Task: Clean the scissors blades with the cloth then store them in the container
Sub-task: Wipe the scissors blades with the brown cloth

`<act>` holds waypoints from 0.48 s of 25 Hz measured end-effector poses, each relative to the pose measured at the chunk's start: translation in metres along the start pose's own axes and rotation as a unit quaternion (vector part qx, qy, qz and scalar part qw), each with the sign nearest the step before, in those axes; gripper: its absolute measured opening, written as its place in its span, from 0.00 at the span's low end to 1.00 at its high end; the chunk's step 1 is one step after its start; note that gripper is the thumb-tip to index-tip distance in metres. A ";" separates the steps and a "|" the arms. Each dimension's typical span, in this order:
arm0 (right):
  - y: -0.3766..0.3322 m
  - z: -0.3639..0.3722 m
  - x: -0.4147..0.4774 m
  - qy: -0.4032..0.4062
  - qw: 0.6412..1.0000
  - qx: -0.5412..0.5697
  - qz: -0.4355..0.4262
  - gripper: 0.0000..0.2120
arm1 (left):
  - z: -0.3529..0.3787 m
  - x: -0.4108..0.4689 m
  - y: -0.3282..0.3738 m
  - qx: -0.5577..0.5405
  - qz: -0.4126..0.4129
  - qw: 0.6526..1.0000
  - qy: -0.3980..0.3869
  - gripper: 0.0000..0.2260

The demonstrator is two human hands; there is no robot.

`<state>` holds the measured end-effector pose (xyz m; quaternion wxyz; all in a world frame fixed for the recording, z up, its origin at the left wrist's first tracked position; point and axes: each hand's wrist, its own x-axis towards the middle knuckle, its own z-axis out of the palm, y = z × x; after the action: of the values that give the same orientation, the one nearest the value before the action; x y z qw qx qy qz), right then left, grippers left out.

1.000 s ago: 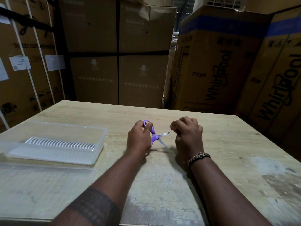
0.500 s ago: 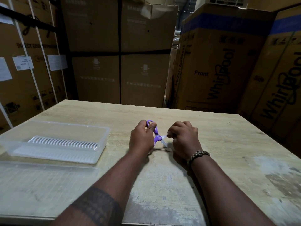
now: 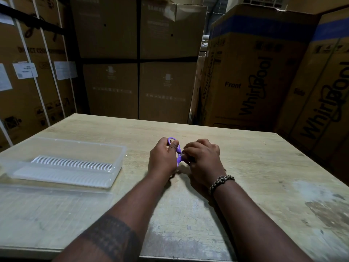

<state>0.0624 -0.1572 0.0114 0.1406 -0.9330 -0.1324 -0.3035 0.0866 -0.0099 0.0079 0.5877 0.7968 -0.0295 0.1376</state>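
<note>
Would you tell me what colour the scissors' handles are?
The scissors have purple handles, clearest in the head view.

We see a matt, scuffed wooden counter (image 3: 245, 167), a clear smooth plastic container (image 3: 117, 167), purple plastic scissors (image 3: 178, 148) handles

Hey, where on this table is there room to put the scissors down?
Widest bare stretch: the table right of the right hand, to its edge. Also open: the far strip beyond the left hand, up to the boxes. Crowded: the left side, with the container and its lid, and around the scissors.
</note>
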 end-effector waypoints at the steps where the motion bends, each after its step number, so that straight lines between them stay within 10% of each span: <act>1: 0.001 -0.001 0.000 -0.014 1.000 -0.007 0.007 0.03 | -0.001 0.000 0.000 -0.001 0.001 1.000 0.002 0.14; 12: 0.032 -0.013 -0.003 0.029 0.986 0.013 0.162 0.11 | -0.005 -0.002 0.004 -0.075 -0.015 0.997 0.007 0.13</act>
<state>0.0644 -0.1916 0.0138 0.2041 -0.9311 0.0206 -0.3016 0.0831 -0.0067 0.0126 0.6483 0.7496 -0.0237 0.1315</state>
